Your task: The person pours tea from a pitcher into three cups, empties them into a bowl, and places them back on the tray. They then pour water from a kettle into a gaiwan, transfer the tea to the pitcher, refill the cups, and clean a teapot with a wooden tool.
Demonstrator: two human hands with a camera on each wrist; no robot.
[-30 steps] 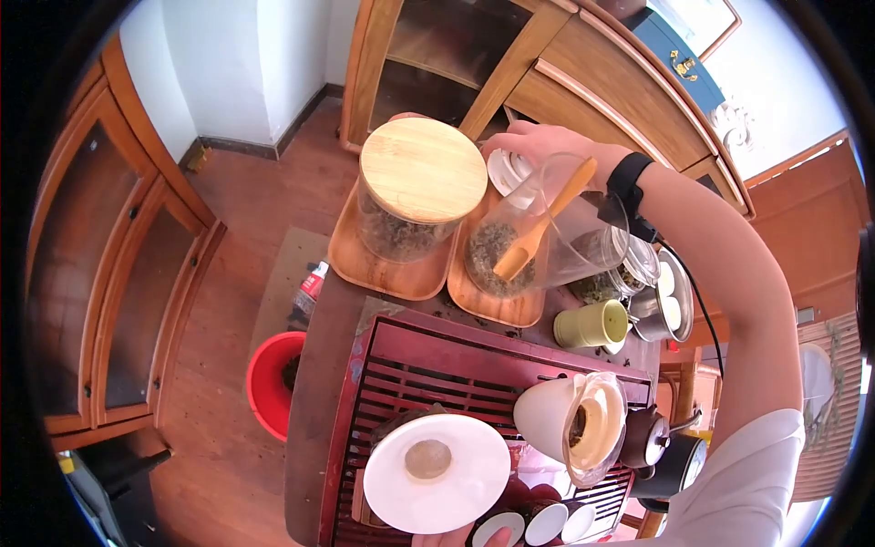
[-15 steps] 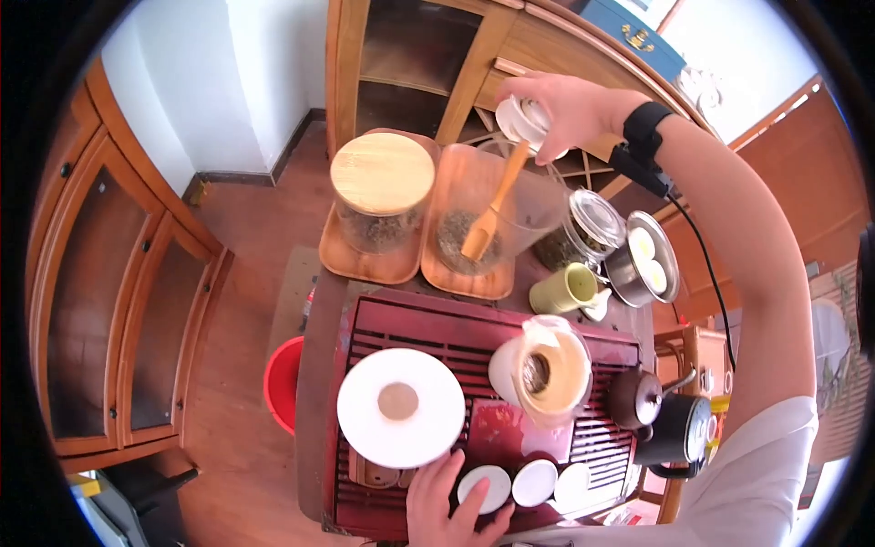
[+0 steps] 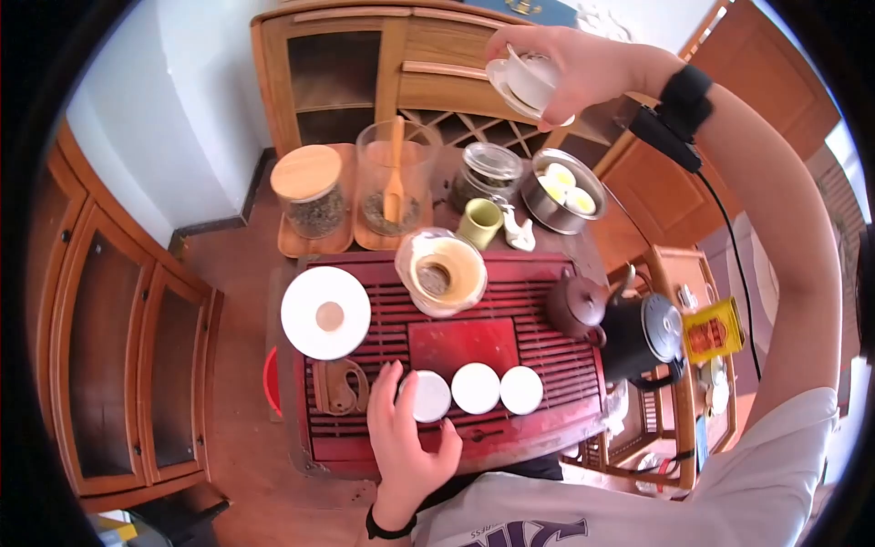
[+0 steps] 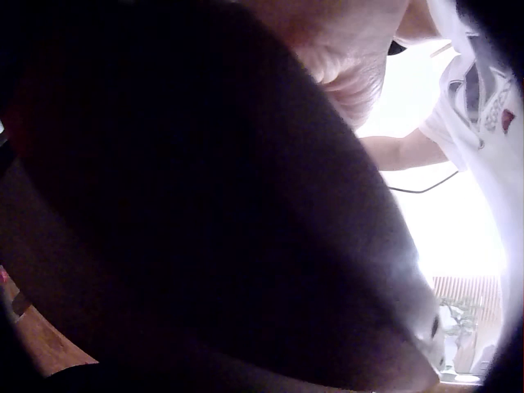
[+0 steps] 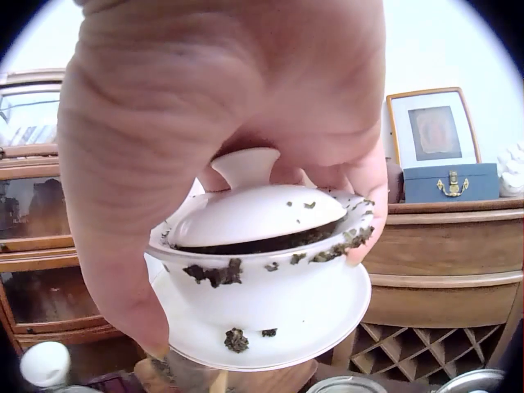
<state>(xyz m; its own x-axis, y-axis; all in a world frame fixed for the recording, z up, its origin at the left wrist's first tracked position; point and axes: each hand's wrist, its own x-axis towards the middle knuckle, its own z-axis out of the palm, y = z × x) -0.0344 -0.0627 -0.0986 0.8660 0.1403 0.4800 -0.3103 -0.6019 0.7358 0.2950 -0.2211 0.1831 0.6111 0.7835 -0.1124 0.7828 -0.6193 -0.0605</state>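
My right hand (image 3: 583, 73) holds a white gaiwan (image 3: 533, 77) up at the far side, beyond the table. In the right wrist view its fingers grip the rim and saucer (image 5: 344, 319). The lid (image 5: 262, 217) sits tilted on the bowl, and wet dark tea leaves cling to the rim and side. My left hand (image 3: 406, 447) is at the front of the tea tray (image 3: 556, 447), fingers loosely spread beside the leftmost white cup (image 3: 428, 397). Two more cups, a middle one (image 3: 476, 388) and a right one (image 3: 521, 390), stand in line. A dark shape fills most of the left wrist view.
A strainer-topped pitcher (image 3: 437, 283), white lid-like disc (image 3: 326, 314) and brown teapot (image 3: 576, 305) stand on the tray. Behind are a wooden-lidded jar (image 3: 314, 205), glass jar with scoop (image 3: 374, 173), clamp jar (image 3: 488, 173), green cup (image 3: 480, 223) and egg pot (image 3: 567, 191). A black kettle (image 3: 638, 337) is right.
My right hand has carried the gaiwan from behind the glass jar to the right, away from it. My left hand has come fully into view by the cups. The head view has turned.
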